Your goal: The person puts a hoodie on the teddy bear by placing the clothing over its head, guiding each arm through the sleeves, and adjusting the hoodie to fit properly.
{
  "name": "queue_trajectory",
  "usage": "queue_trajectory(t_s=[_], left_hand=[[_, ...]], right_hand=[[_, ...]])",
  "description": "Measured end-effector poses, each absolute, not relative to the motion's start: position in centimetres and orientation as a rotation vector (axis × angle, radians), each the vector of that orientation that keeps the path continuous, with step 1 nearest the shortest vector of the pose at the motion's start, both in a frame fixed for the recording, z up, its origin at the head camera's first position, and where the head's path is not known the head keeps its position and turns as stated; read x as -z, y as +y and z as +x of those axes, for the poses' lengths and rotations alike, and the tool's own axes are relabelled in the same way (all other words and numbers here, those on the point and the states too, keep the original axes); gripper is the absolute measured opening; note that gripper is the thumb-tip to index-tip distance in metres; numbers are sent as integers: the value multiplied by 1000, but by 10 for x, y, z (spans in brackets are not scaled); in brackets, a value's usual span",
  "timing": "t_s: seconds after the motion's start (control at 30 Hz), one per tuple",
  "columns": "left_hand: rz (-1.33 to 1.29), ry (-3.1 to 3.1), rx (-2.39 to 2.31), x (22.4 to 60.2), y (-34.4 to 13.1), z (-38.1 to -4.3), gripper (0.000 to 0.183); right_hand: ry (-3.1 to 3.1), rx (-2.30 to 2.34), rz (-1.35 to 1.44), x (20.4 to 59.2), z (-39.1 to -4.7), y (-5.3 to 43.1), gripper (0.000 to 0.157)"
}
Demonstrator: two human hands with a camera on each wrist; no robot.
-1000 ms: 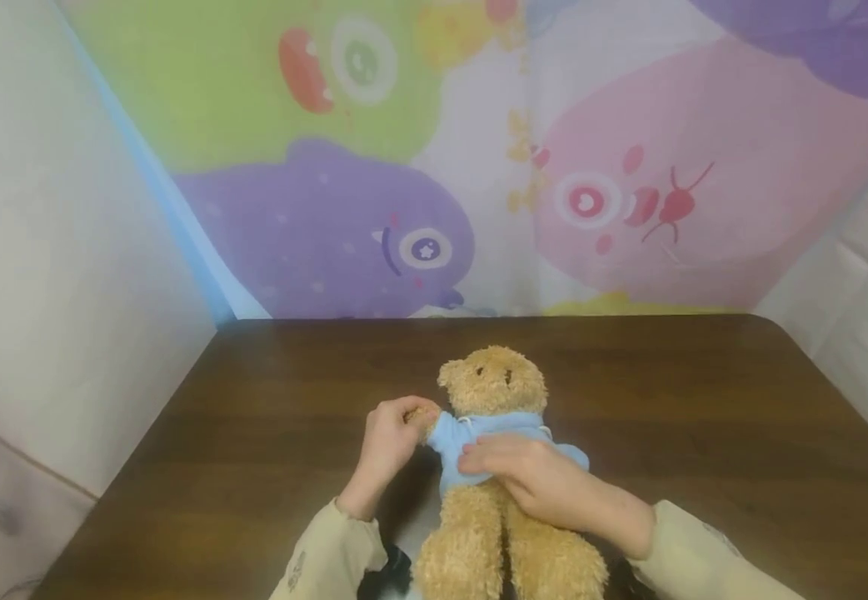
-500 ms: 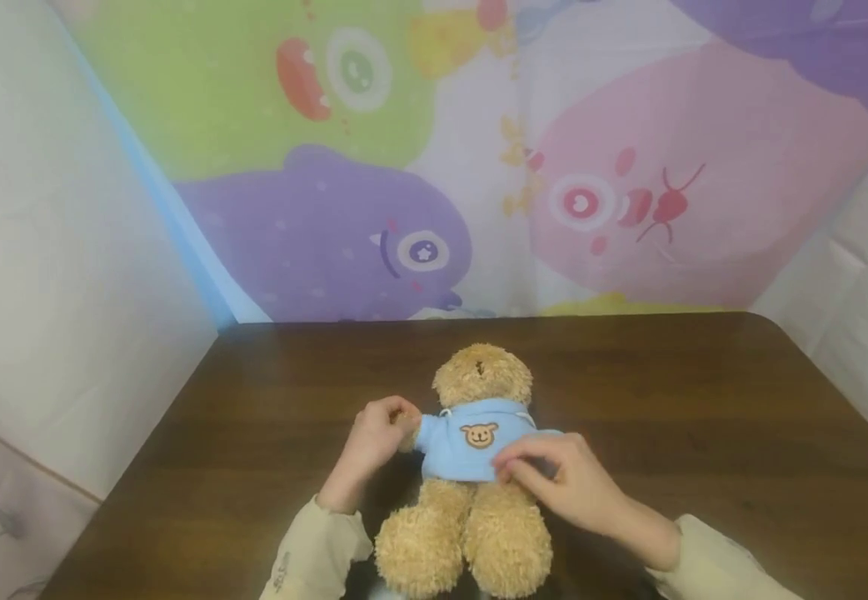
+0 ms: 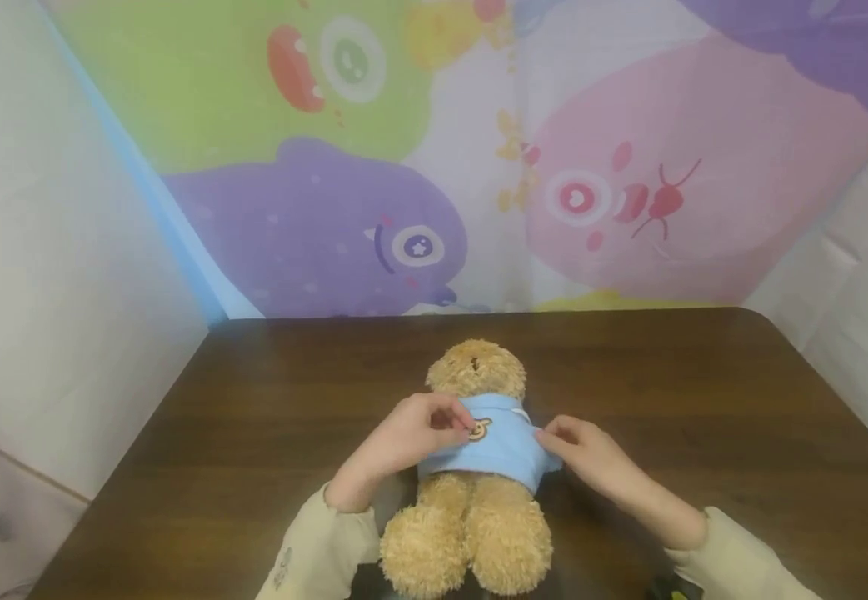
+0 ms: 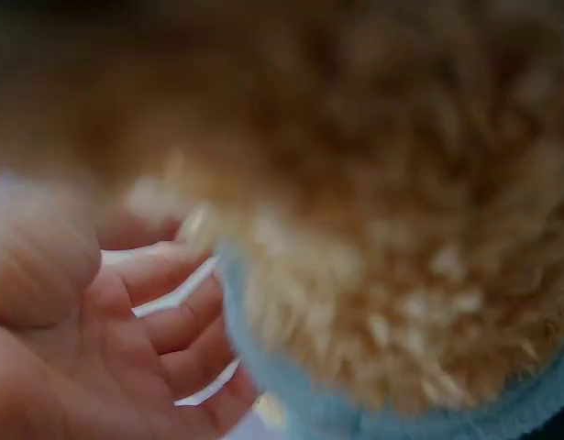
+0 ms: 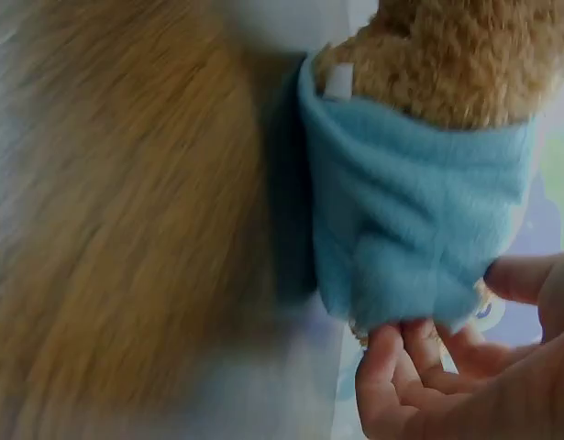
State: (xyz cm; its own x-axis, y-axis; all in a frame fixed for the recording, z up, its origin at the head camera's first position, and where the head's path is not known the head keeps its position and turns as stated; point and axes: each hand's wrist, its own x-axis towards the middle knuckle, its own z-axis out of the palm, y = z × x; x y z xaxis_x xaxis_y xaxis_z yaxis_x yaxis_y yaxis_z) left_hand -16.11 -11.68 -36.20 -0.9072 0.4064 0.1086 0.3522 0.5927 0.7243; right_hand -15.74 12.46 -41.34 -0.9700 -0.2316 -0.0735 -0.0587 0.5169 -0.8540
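A tan teddy bear [image 3: 501, 537] in a light blue hoodie lies face up on the dark wooden table, head away from me. My left hand [image 3: 411, 433] is over its chest, fingertips at the bear-face patch [image 3: 479, 429]. In the left wrist view, the fingers [image 4: 185, 339] of this hand are spaced and slightly bent, and blurred fur hides part of the thumb side. My right hand [image 3: 595, 454] pinches the sleeve end of the bear's arm on the right. In the right wrist view, thumb and fingers sit around the blue sleeve [image 5: 401, 275]. My left hand covers the other arm.
Bare wooden table [image 3: 269, 417] surrounds the bear. A cloth printed with cartoon monsters [image 3: 314, 217] hangs behind the table, with pale panels [image 3: 74, 250] on both sides. A small dark object [image 3: 677, 587] shows below my right sleeve.
My left hand has moved right, from the bear's paw to over its chest. My right hand has moved from the belly and hem to the sleeve on the right. The bear has shifted left.
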Motion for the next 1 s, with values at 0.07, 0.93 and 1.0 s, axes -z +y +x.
queue_trajectory(t_s=[0.07, 0.93, 1.0], left_hand=[[731, 2704, -1215, 361, -104, -160, 6], [1011, 3279, -651, 390, -64, -156, 11], [1041, 3249, -742, 391, -66, -158, 10]], right_hand=[[2551, 1555, -260, 413, -158, 122, 29], [2513, 1839, -866, 413, -154, 109, 30], [2559, 1818, -886, 413, -154, 109, 33]])
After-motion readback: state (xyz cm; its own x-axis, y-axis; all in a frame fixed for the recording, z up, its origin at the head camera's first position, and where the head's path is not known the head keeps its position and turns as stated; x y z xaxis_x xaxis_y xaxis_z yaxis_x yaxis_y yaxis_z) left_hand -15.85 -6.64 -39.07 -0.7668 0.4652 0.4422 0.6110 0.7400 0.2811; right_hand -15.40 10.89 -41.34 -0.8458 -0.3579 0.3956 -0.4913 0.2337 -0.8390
